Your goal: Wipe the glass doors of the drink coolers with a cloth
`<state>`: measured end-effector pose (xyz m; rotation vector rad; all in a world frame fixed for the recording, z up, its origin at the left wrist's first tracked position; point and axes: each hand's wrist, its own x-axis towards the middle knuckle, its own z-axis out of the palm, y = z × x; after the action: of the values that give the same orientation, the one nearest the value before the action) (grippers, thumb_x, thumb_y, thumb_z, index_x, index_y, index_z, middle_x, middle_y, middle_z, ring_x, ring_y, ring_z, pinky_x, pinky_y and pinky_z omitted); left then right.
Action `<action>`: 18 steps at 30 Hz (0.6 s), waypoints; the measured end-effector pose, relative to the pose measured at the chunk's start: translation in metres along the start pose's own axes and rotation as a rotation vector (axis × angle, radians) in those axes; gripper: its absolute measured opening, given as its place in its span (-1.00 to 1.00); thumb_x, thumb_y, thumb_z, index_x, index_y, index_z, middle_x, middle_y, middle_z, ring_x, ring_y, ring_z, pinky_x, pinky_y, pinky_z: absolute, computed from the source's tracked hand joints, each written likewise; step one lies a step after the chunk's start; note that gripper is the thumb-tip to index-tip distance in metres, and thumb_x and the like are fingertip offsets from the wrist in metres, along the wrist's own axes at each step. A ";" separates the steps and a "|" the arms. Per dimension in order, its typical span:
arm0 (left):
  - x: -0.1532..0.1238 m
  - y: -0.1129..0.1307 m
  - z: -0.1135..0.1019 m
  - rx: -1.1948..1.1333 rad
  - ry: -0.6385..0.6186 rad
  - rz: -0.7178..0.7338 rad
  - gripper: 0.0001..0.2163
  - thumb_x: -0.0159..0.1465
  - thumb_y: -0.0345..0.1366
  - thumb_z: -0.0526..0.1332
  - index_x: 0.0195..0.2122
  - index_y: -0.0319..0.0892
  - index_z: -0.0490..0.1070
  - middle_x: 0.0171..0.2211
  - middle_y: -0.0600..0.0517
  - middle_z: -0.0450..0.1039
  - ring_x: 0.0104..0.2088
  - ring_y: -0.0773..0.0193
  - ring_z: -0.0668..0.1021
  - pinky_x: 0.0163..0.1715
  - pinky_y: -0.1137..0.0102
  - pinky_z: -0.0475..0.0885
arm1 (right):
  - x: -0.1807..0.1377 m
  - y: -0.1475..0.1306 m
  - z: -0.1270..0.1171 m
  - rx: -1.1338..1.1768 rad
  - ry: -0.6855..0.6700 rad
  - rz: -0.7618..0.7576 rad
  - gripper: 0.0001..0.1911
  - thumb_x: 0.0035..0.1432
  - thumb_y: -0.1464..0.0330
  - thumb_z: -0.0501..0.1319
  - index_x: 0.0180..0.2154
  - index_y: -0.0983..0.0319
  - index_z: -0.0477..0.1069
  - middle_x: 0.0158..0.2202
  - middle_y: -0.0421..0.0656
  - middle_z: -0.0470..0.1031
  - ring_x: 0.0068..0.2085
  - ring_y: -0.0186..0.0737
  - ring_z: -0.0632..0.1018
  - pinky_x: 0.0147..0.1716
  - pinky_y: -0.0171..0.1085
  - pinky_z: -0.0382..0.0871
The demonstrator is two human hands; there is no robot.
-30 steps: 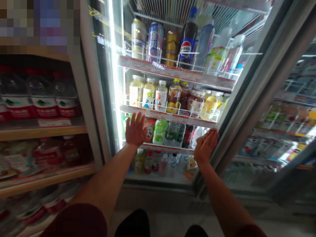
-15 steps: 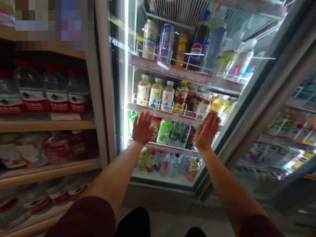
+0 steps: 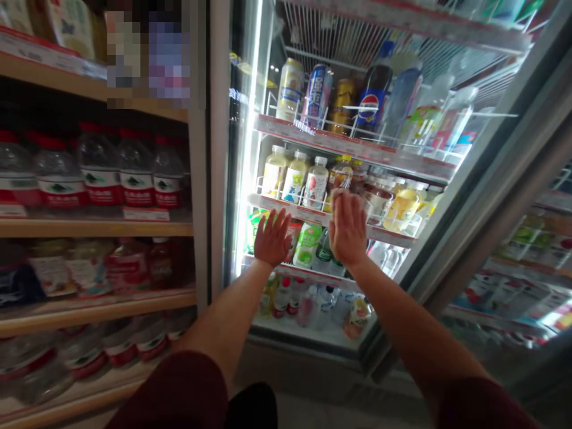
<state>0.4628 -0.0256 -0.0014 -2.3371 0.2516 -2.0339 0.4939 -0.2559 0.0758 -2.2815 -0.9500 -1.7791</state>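
Observation:
My left hand [image 3: 272, 240] lies spread on the glass door [image 3: 241, 179] of a lit drinks fridge, in front of the lower shelves. My right hand [image 3: 347, 232] is pressed flat on the same glass with its fingers together. A pale edge of what looks like a cloth [image 3: 336, 199] shows at its fingertips; the rest is hidden under the palm. Behind the glass, near my hands, stand a light juice bottle [image 3: 315, 182], a green-labelled bottle [image 3: 307, 245] and an iced tea bottle with a yellow cap [image 3: 341, 170].
A metal door frame [image 3: 440, 238] runs slanting on the right, with another glass-fronted fridge beyond. On the left, wooden shelves [image 3: 98, 227] hold several red-capped water bottles [image 3: 134, 176]. Cans and a cola bottle [image 3: 372, 101] stand on the upper fridge shelf.
My right hand has slid left across the glass, closer to my left hand. My left hand stays at about the same spot on the door. The view has shifted left.

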 end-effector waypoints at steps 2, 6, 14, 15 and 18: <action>0.000 0.001 0.000 0.019 0.028 0.018 -0.47 0.44 -0.23 0.00 0.40 -0.26 0.09 0.38 -0.15 0.14 0.47 0.14 -0.11 0.44 0.11 -0.16 | -0.012 -0.015 0.005 0.044 -0.101 -0.243 -0.30 0.41 0.36 -0.02 0.46 0.16 -0.25 0.47 -0.15 0.01 0.48 -0.13 -0.05 0.44 -0.05 -0.21; -0.001 0.001 0.001 0.026 0.016 0.004 -0.48 0.44 -0.23 0.00 0.39 -0.25 0.11 0.37 -0.14 0.15 0.46 0.12 -0.08 0.44 0.09 -0.14 | -0.006 -0.013 0.006 0.068 -0.057 -0.306 -0.29 0.39 0.42 0.02 0.46 0.11 -0.22 0.43 -0.19 0.14 0.47 -0.19 0.02 0.44 -0.10 -0.26; -0.002 -0.001 -0.001 0.030 -0.008 0.008 -0.44 0.43 -0.24 -0.01 0.43 -0.25 0.01 0.39 -0.15 0.12 0.46 0.08 -0.06 0.43 0.06 -0.12 | 0.050 -0.019 0.001 0.052 0.058 -0.157 -0.31 0.44 0.34 -0.04 0.46 0.17 -0.30 0.46 -0.13 0.05 0.47 -0.05 0.02 0.42 0.00 -0.12; -0.002 -0.001 -0.002 0.030 -0.007 0.006 -0.44 0.43 -0.25 0.00 0.43 -0.24 0.00 0.39 -0.15 0.12 0.46 0.08 -0.06 0.43 0.05 -0.12 | 0.052 -0.022 0.000 0.067 0.015 -0.257 -0.31 0.43 0.36 -0.03 0.46 0.14 -0.29 0.45 -0.17 0.07 0.46 -0.10 0.04 0.42 -0.04 -0.13; -0.002 -0.001 -0.002 0.040 0.008 0.011 -0.44 0.43 -0.25 0.00 0.44 -0.24 0.00 0.39 -0.15 0.11 0.46 0.08 -0.06 0.43 0.06 -0.11 | 0.060 -0.020 -0.002 0.077 0.016 -0.261 -0.30 0.42 0.38 -0.02 0.46 0.11 -0.28 0.45 -0.19 0.07 0.46 -0.12 0.07 0.43 -0.03 -0.15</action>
<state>0.4603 -0.0239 -0.0028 -2.2995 0.2204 -2.0248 0.4893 -0.2158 0.1246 -2.1773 -1.3423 -1.8129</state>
